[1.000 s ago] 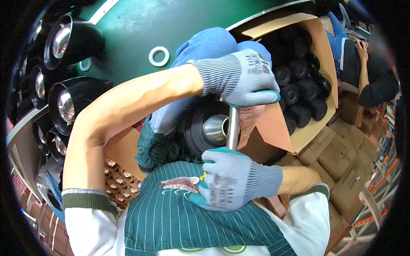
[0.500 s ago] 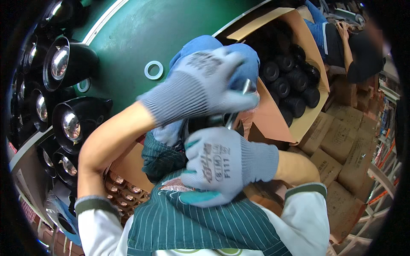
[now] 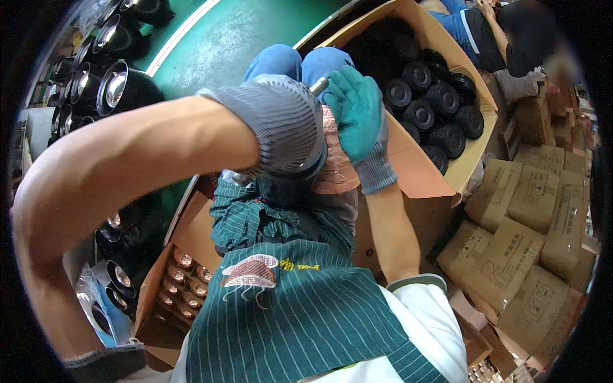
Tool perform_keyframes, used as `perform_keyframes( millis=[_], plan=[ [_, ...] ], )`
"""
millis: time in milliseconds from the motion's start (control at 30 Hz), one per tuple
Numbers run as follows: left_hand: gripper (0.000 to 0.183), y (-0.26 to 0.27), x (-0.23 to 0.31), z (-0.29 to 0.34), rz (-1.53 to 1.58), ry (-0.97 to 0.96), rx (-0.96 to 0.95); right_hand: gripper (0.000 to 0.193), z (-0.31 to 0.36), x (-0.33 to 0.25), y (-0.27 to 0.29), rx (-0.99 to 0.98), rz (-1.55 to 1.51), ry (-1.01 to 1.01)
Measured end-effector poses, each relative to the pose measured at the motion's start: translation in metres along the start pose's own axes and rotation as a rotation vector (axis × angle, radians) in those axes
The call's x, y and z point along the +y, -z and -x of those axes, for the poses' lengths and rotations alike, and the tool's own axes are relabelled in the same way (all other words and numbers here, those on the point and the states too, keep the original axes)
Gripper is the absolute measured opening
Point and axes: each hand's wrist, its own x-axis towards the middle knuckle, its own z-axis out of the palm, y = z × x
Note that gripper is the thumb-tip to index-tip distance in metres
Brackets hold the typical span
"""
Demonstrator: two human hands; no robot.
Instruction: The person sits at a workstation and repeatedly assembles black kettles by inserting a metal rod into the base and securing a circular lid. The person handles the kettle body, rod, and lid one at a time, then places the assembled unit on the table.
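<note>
In the head view, a green surface [image 3: 220, 48] spreads beyond the left grip [image 3: 290, 121], crossed at its left by a white strip [image 3: 185, 33]. To the left of that grip stand many black bell-shaped vessels [image 3: 137, 92] with shiny insides. To the right of the right grip [image 3: 354, 118], and just beside it, an open carton [image 3: 488, 112] holds black round parts [image 3: 440, 99] with ringed faces. Farther right and nearer the wearer lie closed cartons [image 3: 511, 246]; another person [image 3: 482, 38] sits well apart, beyond the right grip at the far right. Below and left of the left grip, a lower carton [image 3: 191, 223] contains copper-toned domed pieces [image 3: 172, 274].

The left forearm [image 3: 147, 147] reaches in from the lower left, bent at the elbow, its grey knitted cuff toward the camera. The left grip's fingers are hidden, so whether they grasp anything cannot be told. A metal rod [image 3: 319, 87] shows its tip between the two grips, and a dark rounded piece [image 3: 290, 185] lies partly covered beneath the left one. The right forearm [image 3: 391, 233] rises from below; the right grip is released, teal palm toward the camera, fingers extended upward and slightly bent beside the rod.
</note>
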Motion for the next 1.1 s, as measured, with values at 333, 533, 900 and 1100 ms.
perform_keyframes(
  millis=[333, 533, 900, 1100],
  plan=[
    [0.065, -0.048, 0.031, -0.011, 0.063, 0.470, 0.279, 0.024, -0.036, 0.025, -0.030, 0.100, 0.172, -0.120],
    [0.067, -0.072, -0.004, 0.009, -0.099, 0.237, 0.337, 0.030, 0.020, 0.018, -0.031, 0.195, 0.414, 0.201],
    [0.053, -0.087, -0.080, -0.001, 0.295, -0.100, 0.898, 0.053, 0.058, -0.020, -0.019, -0.078, 0.500, 0.222],
    [0.051, -0.149, -0.185, -0.020, 0.277, 0.716, 1.145, 0.086, 0.082, -0.028, -0.052, -0.314, 1.256, 0.331]
  ],
)
